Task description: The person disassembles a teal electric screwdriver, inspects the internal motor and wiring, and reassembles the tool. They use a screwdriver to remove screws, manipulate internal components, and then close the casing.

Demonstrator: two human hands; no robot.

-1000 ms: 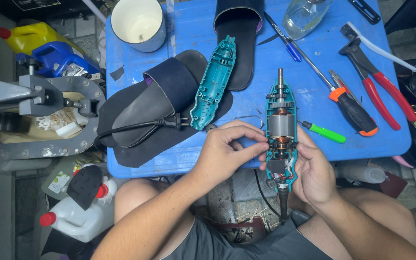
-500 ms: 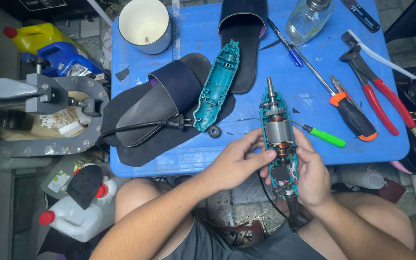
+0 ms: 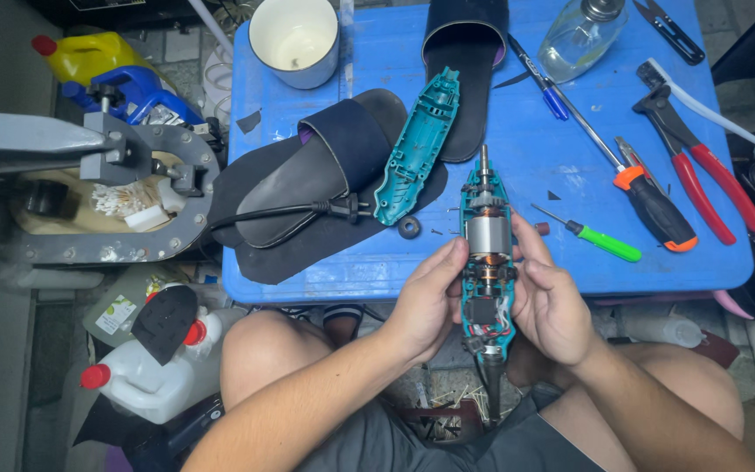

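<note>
Both my hands hold an opened teal rotary tool with its motor and wiring exposed, shaft pointing away from me. My left hand grips its left side, thumb near the motor. My right hand wraps the right side. The tool's loose teal cover half lies on the blue table, leaning over a dark slipper. A black power cord with plug lies across that slipper. A small black round part sits by the cover.
On the table: a white mug, a second slipper, a blue pen, a glass bottle, an orange-black screwdriver, a green screwdriver, red pliers. A grey machine and jugs stand left.
The tool has come a little closer to me and turned straighter in my hands. My left thumb has shifted up along its side.
</note>
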